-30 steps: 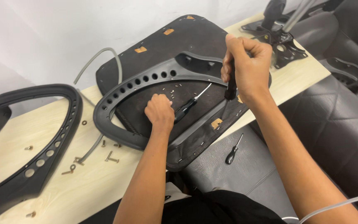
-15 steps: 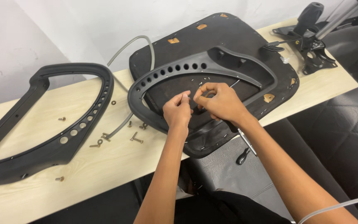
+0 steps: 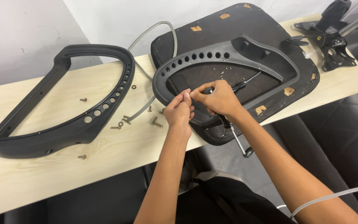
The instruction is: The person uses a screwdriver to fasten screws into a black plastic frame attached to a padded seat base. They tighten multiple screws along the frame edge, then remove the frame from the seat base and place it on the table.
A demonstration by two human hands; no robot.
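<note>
My right hand (image 3: pixel 219 99) is closed around the black handle of a screwdriver (image 3: pixel 245 82), whose thin shaft points up and right across the opening of a black armrest frame (image 3: pixel 228 53). That frame lies on the underside of a dark seat base (image 3: pixel 245 20). My left hand (image 3: pixel 180 110) is at the frame's near rim with its fingertips pinched together, touching my right thumb. I cannot see anything between those fingertips.
A second black armrest frame (image 3: pixel 63 108) lies on the pale wooden table (image 3: pixel 42 178) at the left. Loose bolts (image 3: pixel 156 122) and a washer (image 3: pixel 134 87) are scattered between the frames. A grey cable (image 3: pixel 154 31) loops behind. A chair mechanism (image 3: pixel 332 41) sits far right. A metal tool (image 3: pixel 240 143) hangs below the seat's edge.
My right hand came down from the raised tool at the right to the frame's near rim and met my left hand. The view has shifted, so the table's things sit further right.
</note>
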